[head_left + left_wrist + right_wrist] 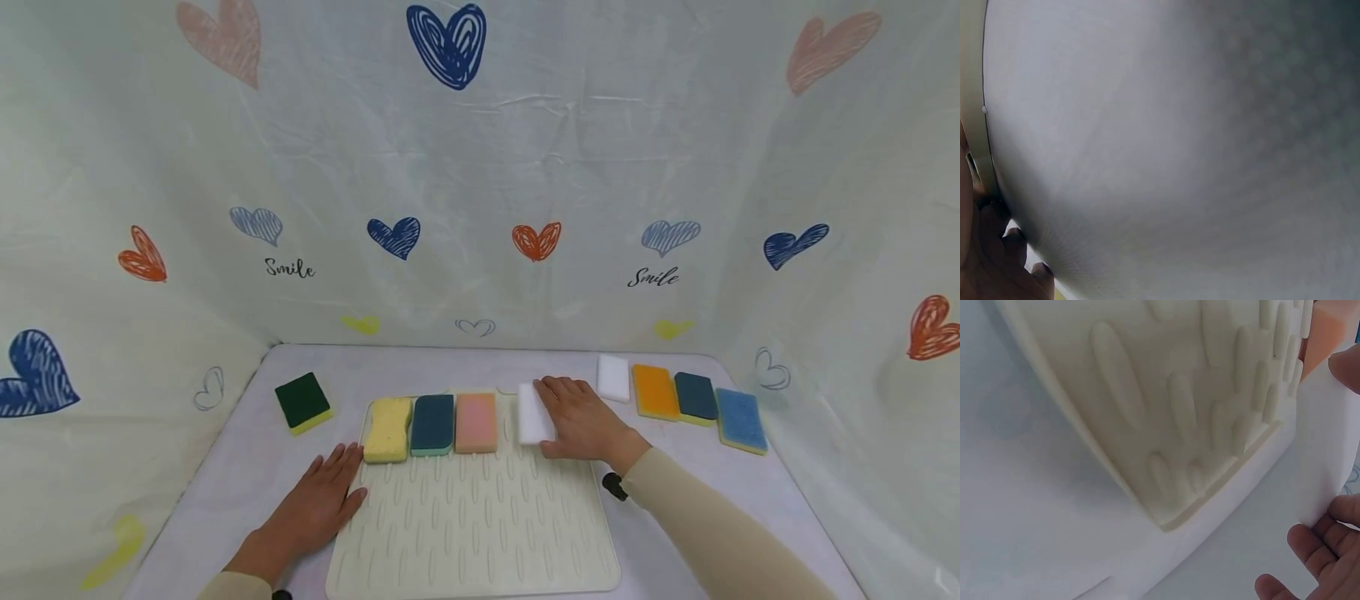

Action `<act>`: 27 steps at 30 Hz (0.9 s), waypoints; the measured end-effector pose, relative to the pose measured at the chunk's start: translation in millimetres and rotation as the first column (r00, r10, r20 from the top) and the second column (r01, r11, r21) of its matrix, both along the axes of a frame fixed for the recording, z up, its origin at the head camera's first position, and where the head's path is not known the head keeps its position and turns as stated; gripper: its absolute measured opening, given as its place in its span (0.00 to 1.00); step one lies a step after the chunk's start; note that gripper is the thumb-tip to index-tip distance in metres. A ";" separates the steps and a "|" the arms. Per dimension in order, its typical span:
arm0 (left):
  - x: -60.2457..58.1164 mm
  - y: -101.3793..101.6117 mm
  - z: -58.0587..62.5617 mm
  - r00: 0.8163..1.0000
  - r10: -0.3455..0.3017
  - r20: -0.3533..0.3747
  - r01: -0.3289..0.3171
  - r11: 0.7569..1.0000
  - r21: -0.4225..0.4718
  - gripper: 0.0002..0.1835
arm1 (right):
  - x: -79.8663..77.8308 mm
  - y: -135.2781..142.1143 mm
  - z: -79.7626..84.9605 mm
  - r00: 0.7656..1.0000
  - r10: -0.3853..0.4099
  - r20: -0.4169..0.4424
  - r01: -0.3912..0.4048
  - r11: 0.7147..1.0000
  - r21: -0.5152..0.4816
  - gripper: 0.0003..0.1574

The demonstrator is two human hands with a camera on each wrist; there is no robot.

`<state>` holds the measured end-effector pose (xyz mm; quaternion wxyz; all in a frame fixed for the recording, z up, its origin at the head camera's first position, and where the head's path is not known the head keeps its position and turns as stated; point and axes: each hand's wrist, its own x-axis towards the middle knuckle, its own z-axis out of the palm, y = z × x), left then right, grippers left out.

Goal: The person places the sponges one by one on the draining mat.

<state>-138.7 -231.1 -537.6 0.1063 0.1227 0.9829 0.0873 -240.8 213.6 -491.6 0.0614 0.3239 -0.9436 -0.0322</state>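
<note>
While gripped, white sponge (534, 417), long axis forward

Head view forward-down; wrist views close (right shares mat (474, 523)).

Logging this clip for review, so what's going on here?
The person's right hand grips a white sponge toward the far side of a ribbed mat, right of a yellow sponge, dark blue sponge and pink sponge lined up there. The left hand rests at the mat's left edge. Off the mat, a dark green sponge lies left and four more sponges lie right.
</note>
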 end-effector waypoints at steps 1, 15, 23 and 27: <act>0.1 0.1 0.3 1.000 0.001 0.000 -0.001 1.000 0.000 0.41 | -0.4 -2.3 -0.4 1.000 0.002 0.006 -0.002 1.000 0.002 0.60; 0.6 0.8 2.3 1.000 0.008 0.008 -0.009 1.000 0.019 0.40 | -6.9 -21.5 -6.0 0.991 -0.004 0.136 0.005 1.000 -0.005 0.60; 0.7 0.7 2.7 1.000 0.011 0.014 -0.011 1.000 0.028 0.41 | -9.4 -27.2 -8.7 0.982 -0.015 0.188 0.016 1.000 -0.006 0.61; 0.6 0.0 1.6 1.000 0.009 0.014 -0.009 1.000 0.021 0.41 | -11.6 -29.5 -12.5 0.979 -0.022 0.201 0.021 1.000 0.004 0.61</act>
